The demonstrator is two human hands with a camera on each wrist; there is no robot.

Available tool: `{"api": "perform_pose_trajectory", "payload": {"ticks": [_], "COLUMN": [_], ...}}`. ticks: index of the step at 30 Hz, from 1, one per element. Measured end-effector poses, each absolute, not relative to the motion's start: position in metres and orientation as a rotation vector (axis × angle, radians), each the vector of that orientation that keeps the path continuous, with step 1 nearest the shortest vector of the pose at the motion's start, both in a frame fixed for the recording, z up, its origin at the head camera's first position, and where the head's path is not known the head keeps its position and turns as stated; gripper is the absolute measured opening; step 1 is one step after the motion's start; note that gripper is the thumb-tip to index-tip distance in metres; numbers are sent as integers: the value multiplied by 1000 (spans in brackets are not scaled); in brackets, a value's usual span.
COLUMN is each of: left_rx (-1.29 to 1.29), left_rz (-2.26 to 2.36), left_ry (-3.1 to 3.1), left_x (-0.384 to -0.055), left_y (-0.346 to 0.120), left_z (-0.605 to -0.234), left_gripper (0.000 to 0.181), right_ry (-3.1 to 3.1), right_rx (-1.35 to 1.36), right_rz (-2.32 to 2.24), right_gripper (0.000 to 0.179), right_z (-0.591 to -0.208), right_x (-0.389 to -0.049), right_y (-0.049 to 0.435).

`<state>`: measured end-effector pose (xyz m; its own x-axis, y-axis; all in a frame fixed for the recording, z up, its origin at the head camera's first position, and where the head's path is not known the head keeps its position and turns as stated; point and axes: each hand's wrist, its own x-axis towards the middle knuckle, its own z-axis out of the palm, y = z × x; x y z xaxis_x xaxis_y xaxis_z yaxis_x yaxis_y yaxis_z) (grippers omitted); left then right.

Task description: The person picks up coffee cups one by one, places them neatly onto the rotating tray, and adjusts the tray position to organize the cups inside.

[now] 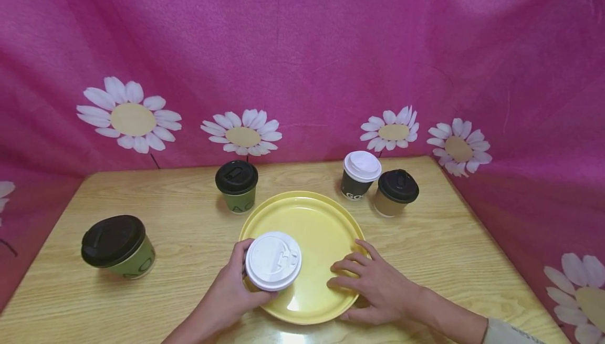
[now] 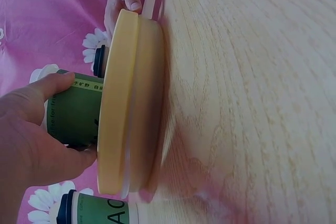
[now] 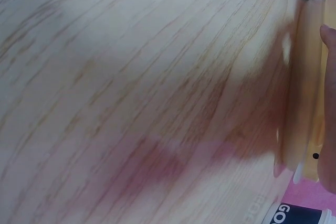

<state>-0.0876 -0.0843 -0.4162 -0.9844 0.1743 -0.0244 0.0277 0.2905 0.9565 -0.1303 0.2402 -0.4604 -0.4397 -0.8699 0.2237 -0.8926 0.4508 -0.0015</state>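
Note:
My left hand (image 1: pixel 236 294) grips a paper coffee cup with a white lid (image 1: pixel 274 261). In the left wrist view, its green body (image 2: pixel 79 109) shows between thumb and fingers, upright at the left front part of a round yellow tray (image 1: pixel 321 218). At the tray's right side my right hand (image 1: pixel 380 289) holds the rim, fingers over the inside and thumb at the outer edge. The right wrist view shows part of that hand (image 3: pixel 331 108) against the tray's wall (image 3: pixel 304 87).
A green cup with a black lid (image 1: pixel 238 186) stands behind the tray. Another black-lidded green cup (image 1: pixel 120 247) is at the left. Back right, a white-lidded dark cup (image 1: pixel 360 175) stands beside a brown cup with a black lid (image 1: pixel 396 193). A pink flowered cloth (image 1: pixel 302 71) hangs behind the wooden table.

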Motion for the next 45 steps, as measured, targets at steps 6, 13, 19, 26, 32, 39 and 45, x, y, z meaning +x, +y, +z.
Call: {"api": "perform_pose_trajectory", "payload": {"ticks": [6, 13, 19, 26, 32, 39, 45], "left_rx": [202, 242, 513, 932, 1199, 1323, 1334], "left_rz": [1763, 1634, 1482, 1110, 962, 855, 790], "left_ry": [2431, 2503, 2678, 3119, 3213, 3231, 3248], "left_x": [-86, -86, -88, -92, -90, -91, -92], "left_y": [-85, -87, -94, -98, -92, -88, -88], "left_z": [-416, -413, -405, -389, -389, -394, -394], "left_gripper": [95, 120, 121, 73, 47, 38, 38], "right_ry": [-2516, -2519, -2515, -2523, -2519, -2515, -2521], "right_rx": [1543, 1545, 1544, 1542, 1548, 1538, 1518], "right_rz": [179, 173, 160, 174, 169, 166, 156], "right_gripper": [49, 50, 51, 51, 50, 50, 50], "right_z": [-460, -459, -458, -458, -459, -459, -458], "right_x": [-129, -129, -130, -131, -129, -127, -125], "right_y": [240, 241, 240, 240, 239, 238, 236]}}
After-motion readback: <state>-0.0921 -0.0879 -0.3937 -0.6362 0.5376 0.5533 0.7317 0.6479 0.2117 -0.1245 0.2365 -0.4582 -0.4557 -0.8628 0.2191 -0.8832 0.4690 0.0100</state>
